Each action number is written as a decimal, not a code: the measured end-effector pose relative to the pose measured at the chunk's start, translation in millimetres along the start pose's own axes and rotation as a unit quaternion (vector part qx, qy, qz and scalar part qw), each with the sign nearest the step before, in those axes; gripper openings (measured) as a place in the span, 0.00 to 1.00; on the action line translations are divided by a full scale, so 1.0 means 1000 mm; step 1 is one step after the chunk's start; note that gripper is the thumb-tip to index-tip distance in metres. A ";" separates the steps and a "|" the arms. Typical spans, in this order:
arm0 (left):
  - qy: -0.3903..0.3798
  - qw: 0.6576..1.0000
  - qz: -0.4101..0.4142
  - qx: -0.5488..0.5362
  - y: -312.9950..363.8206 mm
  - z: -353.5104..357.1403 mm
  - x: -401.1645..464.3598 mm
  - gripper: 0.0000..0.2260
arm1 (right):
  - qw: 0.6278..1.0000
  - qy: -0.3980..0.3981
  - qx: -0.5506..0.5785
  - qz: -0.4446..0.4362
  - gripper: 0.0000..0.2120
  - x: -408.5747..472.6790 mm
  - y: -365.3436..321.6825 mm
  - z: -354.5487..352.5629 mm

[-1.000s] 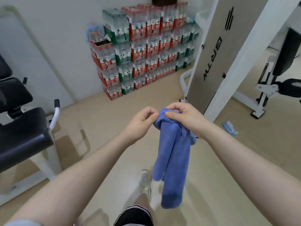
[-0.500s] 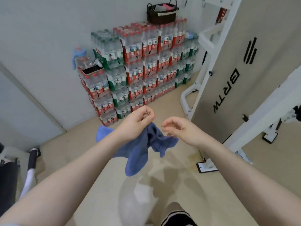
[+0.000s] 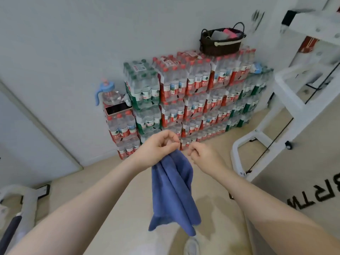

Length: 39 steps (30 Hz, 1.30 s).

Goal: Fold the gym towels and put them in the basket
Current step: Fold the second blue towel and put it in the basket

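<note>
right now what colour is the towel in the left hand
Blue, plain; the towel hangs from the left hand, head view.

The blue towel now hangs straight down from the left hand alone.

Even, soft indoor light; wide-angle bending and blur toward the edges.

The left hand covers the top corner of the blue towel, so the grip itself is hidden. Inside the dark basket, above the towel, grey and pink contents are too blurred to identify. A white shoe below the towel is cut off by the bottom edge. Bottle labels are unreadable.
</note>
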<state>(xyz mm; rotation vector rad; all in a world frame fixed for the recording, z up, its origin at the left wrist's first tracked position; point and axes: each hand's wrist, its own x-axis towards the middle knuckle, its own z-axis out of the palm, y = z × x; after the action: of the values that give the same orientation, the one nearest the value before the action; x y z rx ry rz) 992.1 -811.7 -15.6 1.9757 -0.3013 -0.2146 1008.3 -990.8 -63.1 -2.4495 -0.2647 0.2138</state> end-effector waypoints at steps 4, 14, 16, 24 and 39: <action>0.069 0.995 -0.018 -0.065 0.006 -0.023 0.075 0.05 | 0.996 0.021 0.088 0.011 0.10 0.075 0.018 -0.038; -0.003 0.995 -0.001 -0.096 -0.006 -0.065 0.234 0.06 | 0.997 -0.059 -0.028 -0.050 0.05 0.237 0.026 -0.066; -0.025 0.997 0.002 -0.074 -0.009 -0.085 0.266 0.06 | 0.996 -0.018 -0.081 0.015 0.08 0.274 0.046 -0.073; -0.111 0.952 -0.115 0.260 -0.038 -0.187 0.390 0.13 | 0.941 0.219 0.218 0.138 0.10 0.426 0.043 -0.137; 0.361 0.878 -0.111 0.295 -0.066 -0.319 0.572 0.06 | 0.951 0.296 -0.052 -0.068 0.09 0.673 0.043 -0.201</action>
<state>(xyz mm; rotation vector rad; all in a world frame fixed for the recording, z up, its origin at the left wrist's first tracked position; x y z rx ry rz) 1634.5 -685.2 46.9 2.5258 0.4005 0.5358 1708.0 -980.4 6.3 -2.4552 -0.1789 -0.6026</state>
